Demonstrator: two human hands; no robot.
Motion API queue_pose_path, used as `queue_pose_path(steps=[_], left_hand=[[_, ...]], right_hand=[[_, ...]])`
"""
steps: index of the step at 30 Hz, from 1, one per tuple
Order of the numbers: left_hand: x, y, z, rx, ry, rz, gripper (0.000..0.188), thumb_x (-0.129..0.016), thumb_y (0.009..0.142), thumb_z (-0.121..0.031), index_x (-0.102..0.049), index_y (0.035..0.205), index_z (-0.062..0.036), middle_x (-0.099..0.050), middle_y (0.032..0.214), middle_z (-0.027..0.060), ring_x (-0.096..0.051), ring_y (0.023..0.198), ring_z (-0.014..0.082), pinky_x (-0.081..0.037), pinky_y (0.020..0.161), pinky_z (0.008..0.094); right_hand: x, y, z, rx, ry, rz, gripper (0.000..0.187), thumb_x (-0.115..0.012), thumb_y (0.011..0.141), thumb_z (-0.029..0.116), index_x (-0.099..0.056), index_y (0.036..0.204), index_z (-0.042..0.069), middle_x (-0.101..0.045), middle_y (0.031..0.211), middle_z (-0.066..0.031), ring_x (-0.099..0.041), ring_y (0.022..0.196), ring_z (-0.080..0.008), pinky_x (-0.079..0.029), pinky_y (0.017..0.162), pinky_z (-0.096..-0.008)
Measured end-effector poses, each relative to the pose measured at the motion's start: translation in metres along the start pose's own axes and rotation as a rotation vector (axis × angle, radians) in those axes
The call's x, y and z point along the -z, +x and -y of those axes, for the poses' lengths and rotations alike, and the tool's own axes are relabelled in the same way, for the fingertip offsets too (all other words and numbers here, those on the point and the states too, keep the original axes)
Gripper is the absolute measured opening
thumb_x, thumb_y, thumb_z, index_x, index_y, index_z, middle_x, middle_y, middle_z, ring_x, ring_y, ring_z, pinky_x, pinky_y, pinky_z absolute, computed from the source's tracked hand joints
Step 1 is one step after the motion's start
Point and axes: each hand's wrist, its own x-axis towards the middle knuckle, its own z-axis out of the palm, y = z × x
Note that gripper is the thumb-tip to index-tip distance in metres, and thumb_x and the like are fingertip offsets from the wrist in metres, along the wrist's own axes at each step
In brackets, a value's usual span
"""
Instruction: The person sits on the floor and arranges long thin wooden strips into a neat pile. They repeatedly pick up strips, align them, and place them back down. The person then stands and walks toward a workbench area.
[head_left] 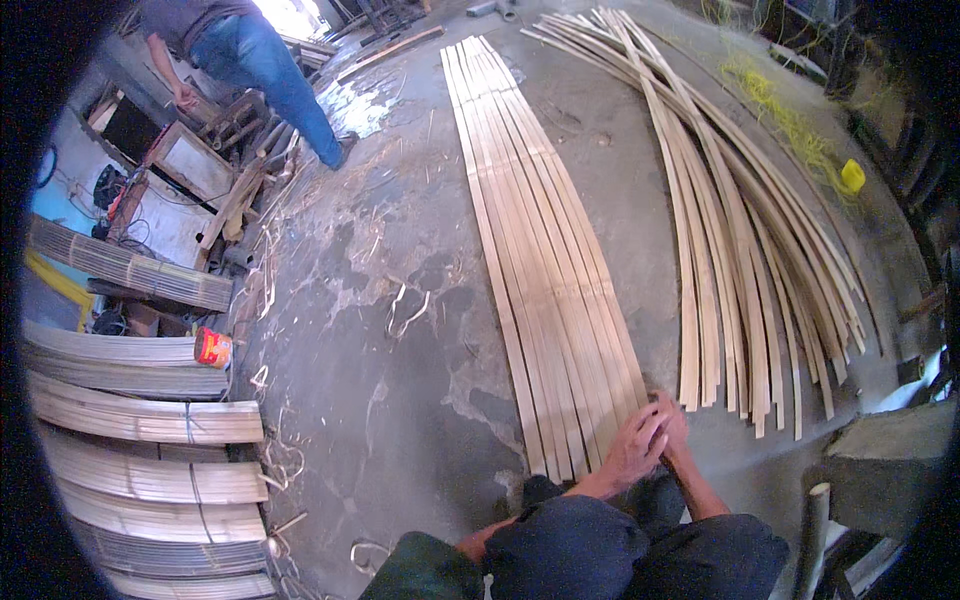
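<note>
Long pale bamboo slats [545,260] lie side by side on the floor in front of me, forming a narrow mat that runs away from my feet. At its near right corner my two hands meet. My left hand [632,450] has its fingers curled over the right one, beside the slat ends. My right hand [677,428] is closed and partly covered by the left; what the fingers pinch, if anything, is hidden. To the right of the mat, a loose fan of more bamboo slats [735,260] spreads over the floor, some crossing at the far end.
Tied slat bundles [150,480] are stacked at the left, with a red container [213,347] on them. A person in jeans [265,75] stands far left. Yellow twine [775,105] lies far right. Thin shavings [408,310] litter the concrete floor [350,400]. A pole [815,530] rises near right.
</note>
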Motion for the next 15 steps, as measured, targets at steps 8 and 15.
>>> queue_pose_path(steps=[8, 15], left_hand=[[0.008, -0.013, 0.039, 0.068, 0.026, 0.028, 0.042, -0.062, 0.091, -0.014, -0.053, 0.130, -0.0018, -0.051, 0.135, 0.0210, -0.050, 0.126, 0.0386, -0.042, 0.107, 0.0441], [0.016, -0.009, 0.053, 0.132, 0.022, 0.068, 0.036, -0.060, 0.093, -0.017, -0.056, 0.126, -0.0026, -0.052, 0.134, 0.0217, -0.052, 0.124, 0.0391, -0.045, 0.104, 0.0440]], right_hand=[[0.067, 0.015, 0.015, -0.135, 0.307, -0.057, 0.019, -0.062, 0.094, 0.021, -0.066, 0.097, 0.004, -0.062, 0.078, -0.0030, -0.058, 0.069, -0.0106, -0.047, 0.056, -0.0277], [0.185, 0.026, 0.074, -0.058, 0.376, -0.405, 0.027, -0.066, 0.095, 0.024, -0.067, 0.088, -0.001, -0.059, 0.074, -0.0005, -0.050, 0.069, -0.0086, -0.042, 0.061, -0.0266]])
